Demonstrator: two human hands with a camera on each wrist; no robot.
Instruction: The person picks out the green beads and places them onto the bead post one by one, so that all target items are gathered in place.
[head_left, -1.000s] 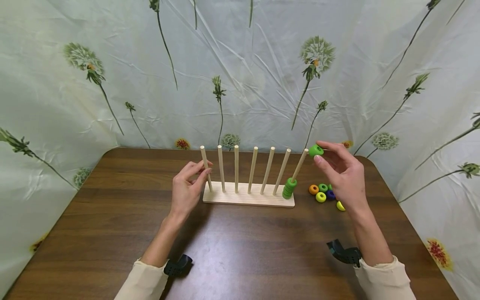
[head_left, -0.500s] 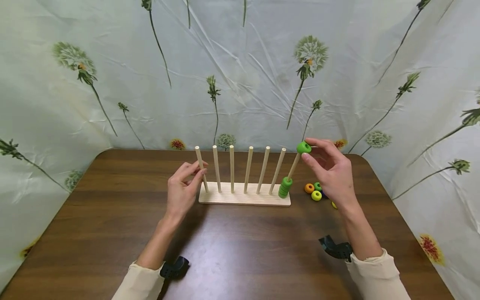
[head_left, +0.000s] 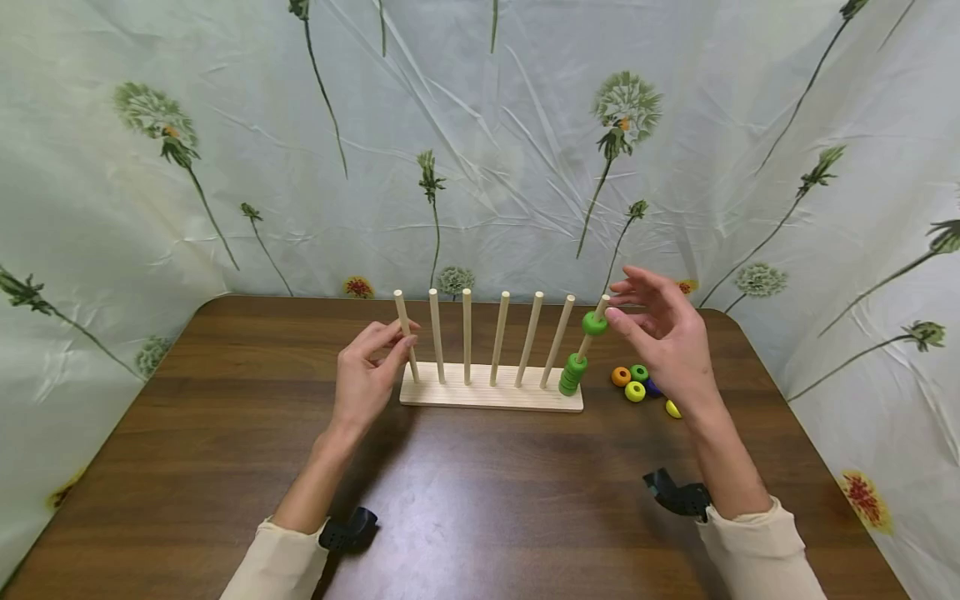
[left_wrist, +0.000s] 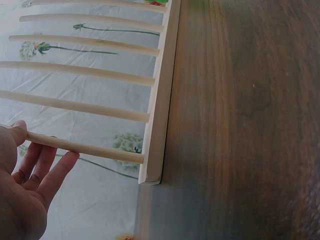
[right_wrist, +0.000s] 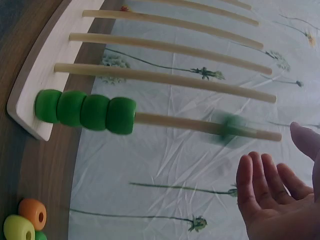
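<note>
A pale wooden stand [head_left: 491, 398] carries a row of upright pegs. On its rightmost peg sits a stack of green beads [head_left: 572, 375]. Higher on that peg, apart from the stack, is another green bead [head_left: 595, 324], blurred in the right wrist view. Beside the peg's top, my right hand [head_left: 663, 337] has its fingers spread and holds nothing. My left hand [head_left: 367, 371] pinches the leftmost peg [left_wrist: 85, 148] between thumb and fingers, which the left wrist view shows clearly.
Right of the stand, loose beads lie on the brown table [head_left: 480, 492]: an orange bead [head_left: 620, 377], a green bead [head_left: 639, 372], yellow beads [head_left: 635, 392] and a dark blue one partly hidden. A flowered curtain [head_left: 510, 167] hangs behind the table.
My right hand brought the green bead left onto the rightmost peg's tip and let go of it. The bead now sits lower on the peg. My left hand stays on the leftmost peg.
</note>
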